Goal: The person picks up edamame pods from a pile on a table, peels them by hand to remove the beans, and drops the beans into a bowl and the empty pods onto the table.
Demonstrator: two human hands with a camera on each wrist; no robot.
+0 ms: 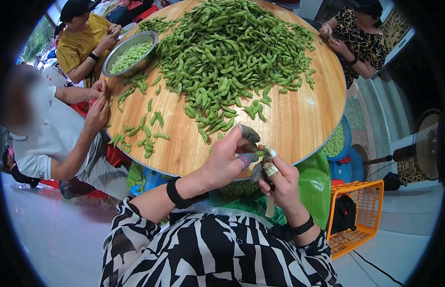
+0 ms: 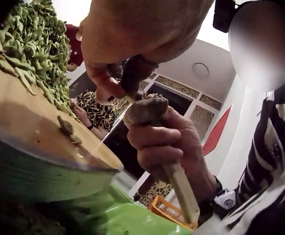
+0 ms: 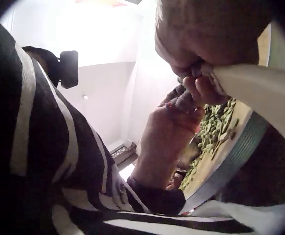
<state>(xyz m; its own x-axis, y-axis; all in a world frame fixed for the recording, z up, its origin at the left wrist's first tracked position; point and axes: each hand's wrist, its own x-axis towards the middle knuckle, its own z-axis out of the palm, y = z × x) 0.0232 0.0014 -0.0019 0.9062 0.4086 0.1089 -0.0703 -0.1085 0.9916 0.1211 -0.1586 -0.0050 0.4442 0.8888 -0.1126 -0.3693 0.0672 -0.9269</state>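
At the near edge of the round wooden table [image 1: 308, 103], my two hands meet at the fingertips. My left hand [image 1: 225, 160] wears dark covers on its thumb and finger, and pinches a small green soybean pod [image 1: 259, 153]. From the other side my right hand [image 1: 282, 182], with pale tape and dark covers on its fingers, pinches at the same pod. In the left wrist view its other fingers are curled and a pale flat strip [image 2: 184, 196] hangs below them. The fingertips mostly hide the pod in both wrist views.
A big heap of soybean pods [image 1: 232, 57] covers the table's middle. A metal bowl [image 1: 131, 53] of shelled beans stands at left. Three people sit around the table. To my right are a green plastic sheet [image 1: 314, 186], an orange crate [image 1: 375, 205] and blue basins [image 1: 349, 167].
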